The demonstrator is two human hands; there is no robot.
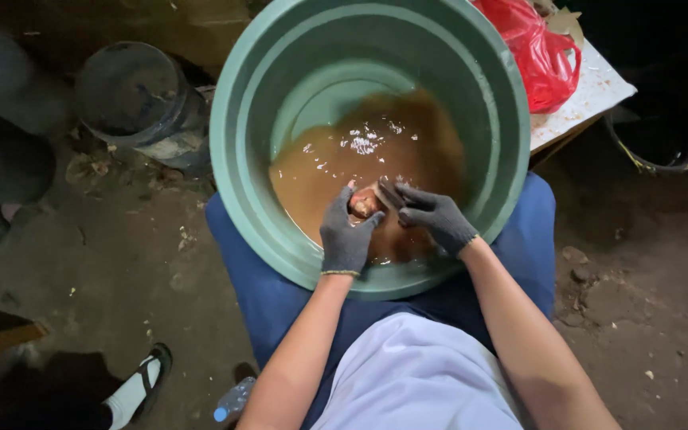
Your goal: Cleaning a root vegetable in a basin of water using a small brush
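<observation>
1. Left hand [345, 237], in a dark glove, is curled shut around a small pale lump [362, 205]. Only the top of the lump peeks out above the fingers.
2. Right hand [433, 216], gloved too, lies just beside it at 3 o'clock. Its fingers [404, 193] are close together and reach over to the lump. I cannot tell if they press on it or just touch it.
3. From the left hand, the lump sits at 12 o'clock, right at the fingertips. From the right hand, it is at 9 o'clock.
4. Both hands are low in a big green tub [232, 159], near its edge at 6 o'clock. Brown water [336, 171] fills the bottom, with white bits floating at 12 o'clock from the hands.
5. What could go wrong: the lump looks wet, so it could slip out and sink. The water is muddy, so it would be hard to find again.
6. The tub rests on the person's lap, on blue cloth [268, 299]. A hard push on one side could tip it, and water could spill over the legs.
7. Fast rubbing could splash brown water onto the white shirt [416, 374].
8. A red bag [539, 56] lies on a board at 2 o'clock from the tub, well apart. A dark bucket [138, 99] stands at 9 o'clock.
</observation>
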